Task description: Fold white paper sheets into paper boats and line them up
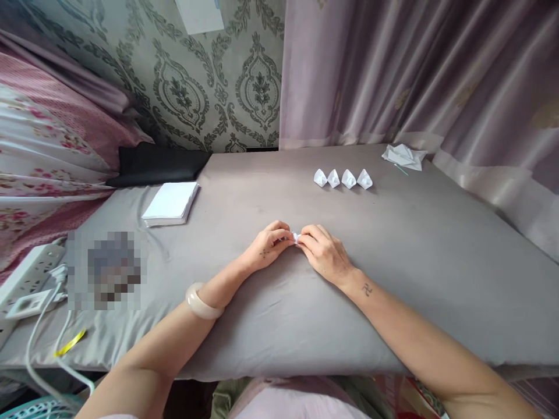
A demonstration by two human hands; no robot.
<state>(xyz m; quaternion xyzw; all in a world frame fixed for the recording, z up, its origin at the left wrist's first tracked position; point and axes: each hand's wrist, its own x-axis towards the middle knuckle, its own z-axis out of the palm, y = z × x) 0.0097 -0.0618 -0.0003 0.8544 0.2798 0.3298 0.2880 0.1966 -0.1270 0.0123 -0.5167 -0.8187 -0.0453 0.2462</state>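
Note:
Between my two hands, above the middle of the grey cloth surface, is a small piece of folded white paper (296,237). My left hand (271,244) pinches its left side, and my right hand (322,249) pinches its right side. Fingers cover most of the paper, so its full shape is hidden. Beyond my right hand stands a row of several folded white paper pieces (349,178), each with a pointed top. To the far left of my hands lies a thick stack of white paper (171,201).
Crumpled white paper (404,156) and a thin green stick (400,169) lie at the back right. A black folded item (159,164) sits at the back left. On the left are a white power strip (32,279), cables and a yellow strip (70,343). Curtains (375,70) border the surface.

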